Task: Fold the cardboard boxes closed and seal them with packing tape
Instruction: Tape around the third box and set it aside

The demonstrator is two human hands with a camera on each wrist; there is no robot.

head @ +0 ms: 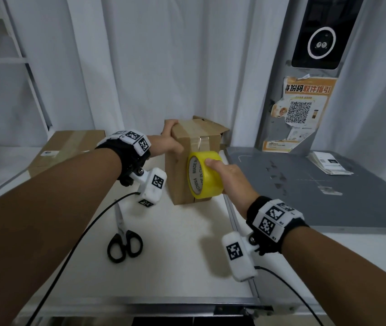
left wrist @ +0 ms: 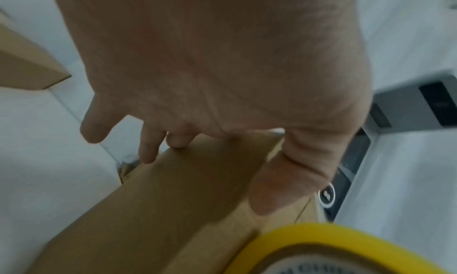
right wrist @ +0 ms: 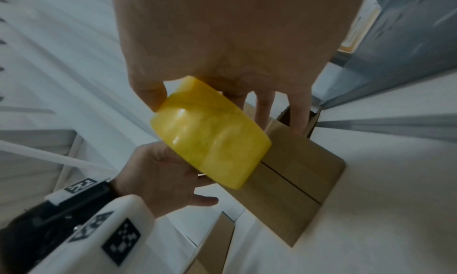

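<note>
Both forearms are bare. Each wrist carries a black strap [head: 279,234] fitted with white blocks printed with black-and-white square fiducial markers. A white camera housing [head: 239,257], also marked, is bracketed under each wrist by a screw fitting. A black cable [head: 69,250] exits each housing. The right strap bears small lettering, possibly "R1".

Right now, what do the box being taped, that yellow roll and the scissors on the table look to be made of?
Box: brown cardboard, matte, with folded flaps.
Yellow roll: glossy, translucent plastic packing tape on a printed, probably card, core; it shines in the right wrist view.
Scissors: pale, metal-looking blades; black handles, likely plastic.
</note>
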